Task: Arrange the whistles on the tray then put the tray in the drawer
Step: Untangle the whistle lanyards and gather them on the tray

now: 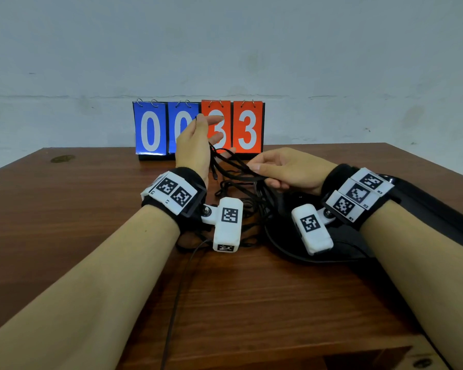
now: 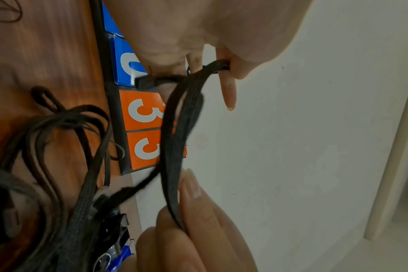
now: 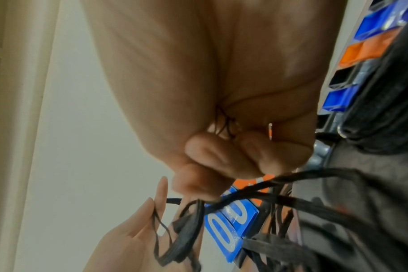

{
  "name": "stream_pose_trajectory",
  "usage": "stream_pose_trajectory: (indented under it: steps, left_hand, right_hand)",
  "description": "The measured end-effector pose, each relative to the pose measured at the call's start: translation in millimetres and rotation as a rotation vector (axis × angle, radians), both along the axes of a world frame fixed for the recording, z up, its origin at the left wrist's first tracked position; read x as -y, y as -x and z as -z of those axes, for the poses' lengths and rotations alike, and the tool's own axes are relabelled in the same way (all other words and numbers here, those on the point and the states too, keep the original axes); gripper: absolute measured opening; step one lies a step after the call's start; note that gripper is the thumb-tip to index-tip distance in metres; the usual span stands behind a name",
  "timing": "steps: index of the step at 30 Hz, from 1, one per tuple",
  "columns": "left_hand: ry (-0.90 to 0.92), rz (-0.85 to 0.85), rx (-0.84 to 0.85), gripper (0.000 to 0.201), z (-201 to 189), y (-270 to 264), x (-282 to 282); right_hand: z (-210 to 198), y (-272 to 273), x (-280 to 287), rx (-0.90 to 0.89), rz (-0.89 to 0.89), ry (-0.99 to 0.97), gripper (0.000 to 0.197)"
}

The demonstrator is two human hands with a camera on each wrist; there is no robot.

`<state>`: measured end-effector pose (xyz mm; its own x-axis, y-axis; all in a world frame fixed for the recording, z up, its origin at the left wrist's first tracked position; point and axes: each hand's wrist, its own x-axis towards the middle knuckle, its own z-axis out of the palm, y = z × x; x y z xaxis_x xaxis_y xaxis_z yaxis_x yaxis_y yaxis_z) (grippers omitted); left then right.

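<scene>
Black braided cords (image 1: pixel 233 166) are running between our two hands above the wooden table (image 1: pixel 91 209), and more of them are lying in a loose tangle on the tabletop between our wrists. We are raising the left hand (image 1: pixel 195 145) in front of the flip scoreboard (image 1: pixel 198 129), which is standing at the far edge of the table against the wall and reading 0 0 3 3. The left fingers (image 2: pixel 228 92) are loosely spread and mostly straight; in the left wrist view several cords are looping over them as a flat bundle. We are holding the right hand (image 1: pixel 286 169) lower and to the right, its fingers (image 3: pixel 210 152) curling inward and pinching the same bundle between thumb and fingertips. A black tray (image 1: pixel 345 244) is lying on the table under the right wrist and forearm, its rim curving toward the tangle. In the right wrist view, blue, orange and black blocky shapes (image 3: pixel 361 46) are showing at the upper right edge; we cannot tell from the blur whether these are the whistles themselves. No whistle body is readable in the head view, where the cords are hiding that area.
</scene>
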<state>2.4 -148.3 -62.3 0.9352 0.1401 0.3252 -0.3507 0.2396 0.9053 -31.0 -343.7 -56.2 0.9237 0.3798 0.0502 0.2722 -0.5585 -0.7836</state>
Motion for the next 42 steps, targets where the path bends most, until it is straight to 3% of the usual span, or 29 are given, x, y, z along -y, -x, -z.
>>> stream_pose_trajectory:
  steps: [3, 7, 11, 21, 25, 30, 32, 38, 42]
  left_hand:
    - [0.018, 0.112, 0.021, 0.041, 0.3, 5.6, 3.3]
    - [0.061, 0.255, 0.021, 0.041, -5.0, 15.6, 5.8]
    - [0.122, 0.432, -0.021, 0.045, -8.2, 16.8, 7.7]
    - [0.12, 0.575, -0.006, 0.043, -9.0, 24.5, 13.2]
    - [0.142, 0.62, -0.037, 0.047, -9.8, 31.3, 17.0]
    - [0.063, 0.533, -0.043, 0.047, -6.3, 27.1, 15.2]
    - [0.119, 0.46, -0.063, 0.042, -4.1, 21.0, 10.3]
    - [0.062, 0.097, -0.027, 0.039, -0.1, 6.4, -2.0]
    - [0.027, 0.077, -0.084, 0.041, -3.2, 7.9, -2.6]
  right_hand:
    - [0.6, -2.7, 1.2, 0.054, 0.062, -0.041, 0.031]
    - [-2.2, 0.8, -0.5, 0.077, 0.025, -0.041, 0.018]
    - [-2.7, 2.9, -3.6, 0.085, -0.011, 0.01, 0.022]
    - [-3.4, 11.1, -8.3, 0.006, -0.146, 0.111, 0.031]
    - [-3.2, 8.3, -8.9, 0.052, -0.097, 0.079, 0.034]
    - [-2.7, 7.7, -7.6, 0.036, -0.107, 0.029, 0.028]
    - [-3.8, 7.3, -7.5, 0.067, -0.08, -0.013, 0.03]
    - [-5.8, 3.3, -3.6, 0.167, 0.001, -0.233, 0.031]
    - [-6.4, 6.5, -5.5, 0.15, -0.035, -0.245, 0.031]
